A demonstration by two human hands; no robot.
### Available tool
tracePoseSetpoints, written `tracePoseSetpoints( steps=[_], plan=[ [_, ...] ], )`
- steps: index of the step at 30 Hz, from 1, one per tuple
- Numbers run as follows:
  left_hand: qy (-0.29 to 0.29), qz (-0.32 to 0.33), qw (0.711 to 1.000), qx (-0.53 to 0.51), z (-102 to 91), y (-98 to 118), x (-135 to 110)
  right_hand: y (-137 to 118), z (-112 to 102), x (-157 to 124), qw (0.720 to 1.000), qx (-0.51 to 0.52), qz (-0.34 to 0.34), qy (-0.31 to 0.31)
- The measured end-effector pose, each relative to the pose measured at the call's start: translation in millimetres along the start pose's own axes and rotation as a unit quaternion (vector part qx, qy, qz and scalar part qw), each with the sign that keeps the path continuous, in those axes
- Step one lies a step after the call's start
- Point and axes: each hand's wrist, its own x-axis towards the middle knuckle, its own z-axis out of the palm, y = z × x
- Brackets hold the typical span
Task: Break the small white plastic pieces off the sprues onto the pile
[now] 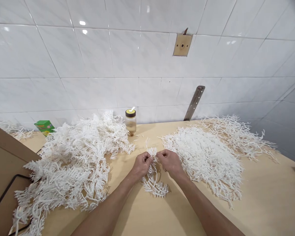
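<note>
Between my two hands, just above the table point(137, 209), is a white branching plastic sprig point(155, 186). My left hand point(143, 164) is closed, pinching its stem between thumb and forefinger. My right hand point(170, 161) is closed too, fingertips pinched at the sprig's upper part, close to the left thumb. The sprig's lower branches curl down below the hands. A large tangled pile of white sprigs point(76, 160) lies to the left. Nearer my right hand spreads a flatter heap of white branched pieces point(206, 157).
A clear jar point(131, 126) with a dark-rimmed yellow lid stands near the wall. Behind the left pile is a green box point(44, 127). A brown panel point(9, 167) borders the left side. More loose white branches point(241, 134) lie at the back right. A metal strip point(194, 103) leans on the tiled wall.
</note>
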Motion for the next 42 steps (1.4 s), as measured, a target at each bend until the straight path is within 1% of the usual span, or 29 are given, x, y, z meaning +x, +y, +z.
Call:
tracePoseSetpoints(
  steps=[1,2,3,5,6,7,8,10,11,12,13,14,15,17,19,20,21,22,24,25,28,30,32,33,35,36,37,39,42],
  plan=[
    [-0.003,0.004,1.000,0.004,0.2,-0.2,-0.1,0.5,-0.4,-0.4,1.000,0.000,-0.006,0.004],
    [-0.007,0.007,1.000,0.007,0.5,-0.3,-0.1,1.0,-0.2,-1.0,0.999,-0.010,-0.039,0.020],
    [-0.009,0.008,1.000,0.010,0.7,-0.4,0.1,1.4,0.7,-1.5,0.995,-0.024,-0.088,0.042],
    [-0.006,0.004,1.000,0.012,0.7,-0.7,0.6,1.9,3.5,-1.6,0.980,-0.045,-0.176,0.077],
    [-0.005,0.000,1.000,0.011,0.5,-0.8,0.9,2.1,4.6,-1.0,0.978,-0.046,-0.188,0.082],
    [-0.004,-0.005,1.000,0.008,0.2,-0.9,1.1,2.4,5.2,0.2,0.981,-0.039,-0.173,0.076],
    [-0.004,-0.009,1.000,0.003,-0.2,-0.9,1.0,2.8,5.0,1.7,0.988,-0.025,-0.139,0.063],
    [-0.012,-0.019,1.000,-0.005,-1.0,-0.1,0.4,4.6,2.1,5.0,0.998,0.016,-0.051,0.021],
    [-0.017,-0.021,1.000,-0.007,-1.4,0.7,-0.2,5.7,-0.2,6.3,0.999,0.037,-0.014,0.001],
    [-0.019,-0.020,1.000,-0.007,-1.6,1.6,-0.8,6.7,-2.7,7.0,0.998,0.053,0.008,-0.013],
    [-0.020,-0.016,1.000,-0.004,-1.6,2.4,-1.4,7.5,-5.0,7.1,0.998,0.060,0.014,-0.019],
    [-0.021,-0.011,1.000,0.001,-1.5,3.2,-1.8,7.9,-6.7,6.5,0.998,0.055,0.006,-0.014],
    [-0.020,-0.005,1.000,0.007,-1.3,3.7,-2.0,7.9,-7.4,5.4,0.999,0.038,-0.017,-0.001],
    [-0.018,-0.002,1.000,0.018,-0.6,4.1,-2.2,7.0,-5.1,2.3,0.995,-0.018,-0.093,0.036],
    [-0.020,-0.007,1.000,0.021,0.2,3.6,-2.3,6.5,1.0,0.9,0.980,-0.075,-0.170,0.064],
    [-0.026,-0.008,0.999,0.017,0.6,3.3,-2.5,7.0,4.2,1.6,0.974,-0.096,-0.192,0.072],
    [-0.034,-0.007,0.999,0.012,0.8,2.9,-2.9,8.3,6.5,3.5,0.971,-0.110,-0.196,0.076],
    [-0.039,-0.004,0.999,0.007,1.0,2.7,-3.3,10.7,7.2,6.6,0.972,-0.118,-0.185,0.084],
    [-0.034,-0.002,0.999,-0.003,1.2,2.2,-3.9,18.4,2.1,14.8,0.977,-0.118,-0.139,0.110],
    [-0.022,-0.004,1.000,-0.009,1.1,2.0,-4.0,23.2,-3.9,19.1,0.977,-0.115,-0.118,0.133],
    [0.016,-0.021,0.999,-0.030,0.2,0.7,-3.3,34.9,-29.2,27.7,0.969,-0.120,-0.093,0.196],
    [0.026,-0.027,0.998,-0.043,-0.5,-0.3,-2.4,35.0,-43.1,27.1,0.965,-0.130,-0.091,0.210],
    [0.025,-0.028,0.998,-0.043,-0.9,-0.5,-2.0,27.0,-47.6,21.5,0.971,-0.116,-0.109,0.177],
    [0.024,-0.028,0.998,-0.043,-0.9,-0.2,-1.9,20.7,-45.8,17.5,0.978,-0.097,-0.119,0.144],
    [0.027,-0.026,0.998,-0.043,-0.5,1.1,-2.0,6.7,-36.4,9.1,0.992,-0.054,-0.115,0.026],
    [0.033,-0.024,0.998,-0.044,-0.2,1.9,-2.0,0.5,-30.3,5.5,0.993,-0.044,-0.110,-0.010],
    [0.039,-0.021,0.998,-0.046,0.1,2.5,-1.9,-4.4,-24.5,2.7,0.992,-0.043,-0.114,-0.031],
    [0.047,-0.017,0.998,-0.046,0.4,2.9,-1.5,-10.1,-16.1,-0.5,0.992,-0.042,-0.113,-0.041],
    [0.041,-0.017,0.998,-0.047,0.1,0.8,-0.7,-11.1,-14.0,-1.8,0.995,-0.029,-0.084,-0.053]
  ],
)
